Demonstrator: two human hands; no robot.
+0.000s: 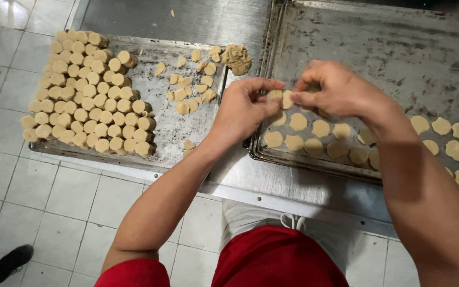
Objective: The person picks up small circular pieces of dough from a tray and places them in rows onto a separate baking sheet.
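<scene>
Dough piece [280, 97]: pinched between both hands, just above the big tray's near-left corner.
Left hand [243, 109]: fingers closed on the piece from nine o'clock.
Right hand [330, 87]: fingertips nipped it from three o'clock.
Baking tray [378, 48]: flat rounds [320, 127] lay in rows at six o'clock.
Risk: soft dough could have torn or smeared under uneven squeezing.
Dough stack [88, 90]: well apart at nine o'clock, packed tight; a nudge might have toppled it.

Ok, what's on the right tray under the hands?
Flat dough rounds lie in rows on the right tray. Both hands, left and right, pinch one piece and hide any rounds beneath them.
</scene>
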